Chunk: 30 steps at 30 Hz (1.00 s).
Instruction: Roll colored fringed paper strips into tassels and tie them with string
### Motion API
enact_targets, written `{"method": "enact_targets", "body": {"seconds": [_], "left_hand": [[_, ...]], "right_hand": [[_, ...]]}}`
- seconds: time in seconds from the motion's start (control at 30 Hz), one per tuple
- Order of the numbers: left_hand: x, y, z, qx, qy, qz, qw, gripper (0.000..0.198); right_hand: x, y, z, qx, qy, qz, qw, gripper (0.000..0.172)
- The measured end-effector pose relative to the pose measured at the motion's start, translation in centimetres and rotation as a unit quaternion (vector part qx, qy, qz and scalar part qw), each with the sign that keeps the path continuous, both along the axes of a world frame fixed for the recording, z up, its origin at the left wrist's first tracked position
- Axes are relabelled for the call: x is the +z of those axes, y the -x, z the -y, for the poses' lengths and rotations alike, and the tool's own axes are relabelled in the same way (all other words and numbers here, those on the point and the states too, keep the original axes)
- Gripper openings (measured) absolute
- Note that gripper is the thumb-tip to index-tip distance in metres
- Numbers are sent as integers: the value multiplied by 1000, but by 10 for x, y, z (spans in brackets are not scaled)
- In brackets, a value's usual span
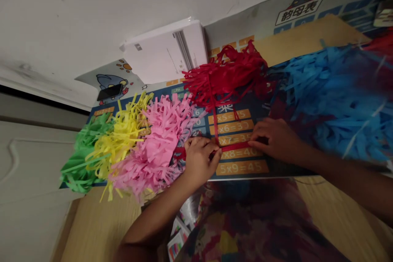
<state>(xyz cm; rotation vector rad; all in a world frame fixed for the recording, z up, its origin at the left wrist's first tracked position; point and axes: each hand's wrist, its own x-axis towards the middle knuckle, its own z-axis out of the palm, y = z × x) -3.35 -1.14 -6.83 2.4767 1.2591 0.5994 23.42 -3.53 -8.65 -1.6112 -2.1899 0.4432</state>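
Red strip (235,146) is drawn nearly straight between the two hands, just above the near edge of the bench (242,168). Left hand (201,157) has its end pinched between thumb and fingers, right hand (273,139) the same at the other end; pulling from both sides is likely what takes the slack out. Second thin red ribbon (215,125) drops from the red bundle (235,77) to the left hand's fingertips; can't tell if that hand grips it too or it just meets the strip there. Red bundle sits straight ahead, beyond the hands, so the ribbon reaches them without crossing other colours. Pink bundle (159,135), yellow bundle (123,139) and green bundle (86,159) lie side by side on the left, the pink right next to the left hand; blue pile (337,102) is out right. I'd guess that split is to leave a working gap in the middle. White packet (159,55) is at the back near the wall (76,16), presumably out of elbow range.
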Motion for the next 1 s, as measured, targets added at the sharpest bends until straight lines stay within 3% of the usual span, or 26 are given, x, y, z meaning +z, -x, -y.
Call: {"method": "enact_targets", "body": {"seconds": [0.47,0.5,0.57,0.67,0.77,0.87,1.0], "left_hand": [[2,-2,-8,4,42,-42,998,7],[4,-3,-7,-8,24,-50,998,2],[7,-3,-4,-52,-47,-70,995,10],[11,-7,2,-123,-176,-116,970,14],[13,-13,5,-155,-236,-147,948,10],[12,-18,3,-160,-243,-143,946,12],[8,-21,-4,-147,-232,-115,955,13]], "right_hand": [[11,7,-6,-15,21,54,998,18],[14,8,-4,-13,-1,72,997,16],[20,11,-1,25,-75,107,991,11],[25,16,4,143,-182,150,961,16],[25,20,5,199,-214,194,936,21],[20,23,-1,185,-217,192,939,21],[19,29,-9,115,-185,152,964,12]]}}
